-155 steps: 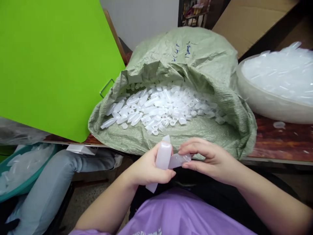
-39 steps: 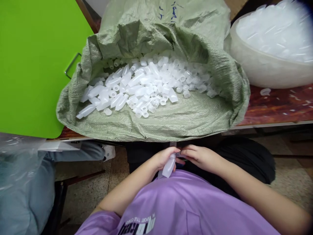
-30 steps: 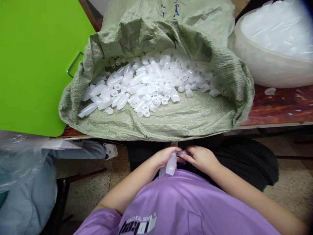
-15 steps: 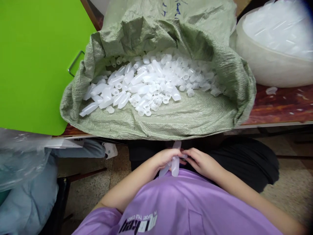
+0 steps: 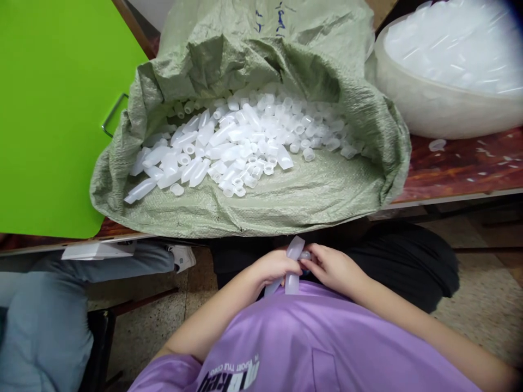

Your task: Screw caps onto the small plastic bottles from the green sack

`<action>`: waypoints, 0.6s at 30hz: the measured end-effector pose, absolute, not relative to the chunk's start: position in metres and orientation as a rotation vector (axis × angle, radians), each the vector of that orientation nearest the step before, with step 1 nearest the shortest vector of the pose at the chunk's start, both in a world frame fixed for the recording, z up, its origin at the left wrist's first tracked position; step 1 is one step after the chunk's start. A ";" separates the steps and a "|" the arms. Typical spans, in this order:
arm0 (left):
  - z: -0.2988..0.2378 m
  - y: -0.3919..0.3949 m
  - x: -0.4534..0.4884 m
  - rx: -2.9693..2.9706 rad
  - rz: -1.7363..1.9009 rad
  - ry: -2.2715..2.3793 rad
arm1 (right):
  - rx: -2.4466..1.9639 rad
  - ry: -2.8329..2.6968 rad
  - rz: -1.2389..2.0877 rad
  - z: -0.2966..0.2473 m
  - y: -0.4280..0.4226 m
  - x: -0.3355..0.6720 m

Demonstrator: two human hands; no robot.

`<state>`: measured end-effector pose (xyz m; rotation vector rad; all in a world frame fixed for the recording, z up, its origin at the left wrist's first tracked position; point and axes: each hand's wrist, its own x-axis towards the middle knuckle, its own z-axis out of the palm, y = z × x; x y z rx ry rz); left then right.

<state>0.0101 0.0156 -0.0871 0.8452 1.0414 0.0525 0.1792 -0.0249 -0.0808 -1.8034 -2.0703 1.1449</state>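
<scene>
Close to my chest, my left hand (image 5: 274, 268) is closed around translucent white plastic tubes (image 5: 292, 281) that stick out above and below its fingers. My right hand (image 5: 332, 267) meets it from the right, fingers pinched on a small clear piece (image 5: 305, 255) at the tubes. Just beyond my hands, an open green woven sack (image 5: 261, 204) lies on the table edge, holding a heap of several similar white tubes and small caps (image 5: 241, 144).
A bright green board (image 5: 53, 109) with a metal handle covers the left. A large white basin (image 5: 441, 109) of clear plastic pieces sits at the right on the reddish table (image 5: 461, 169). Another person's grey-trousered leg (image 5: 53, 310) shows at lower left.
Over five seconds my hands dropped from near the sack's edge to my lap. In the last second they stay together, the tubes shifting slightly in my left hand; the view drifted a little.
</scene>
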 end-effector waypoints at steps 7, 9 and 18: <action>-0.100 0.015 0.009 0.846 0.021 0.971 | -1.914 -1.749 1.416 -0.102 -0.022 0.172; -0.099 0.015 0.009 0.845 -0.025 0.997 | -1.922 -1.636 1.489 -0.110 -0.024 0.170; -0.086 0.017 0.014 0.850 0.004 1.043 | -1.904 -1.290 1.710 -0.113 -0.023 0.167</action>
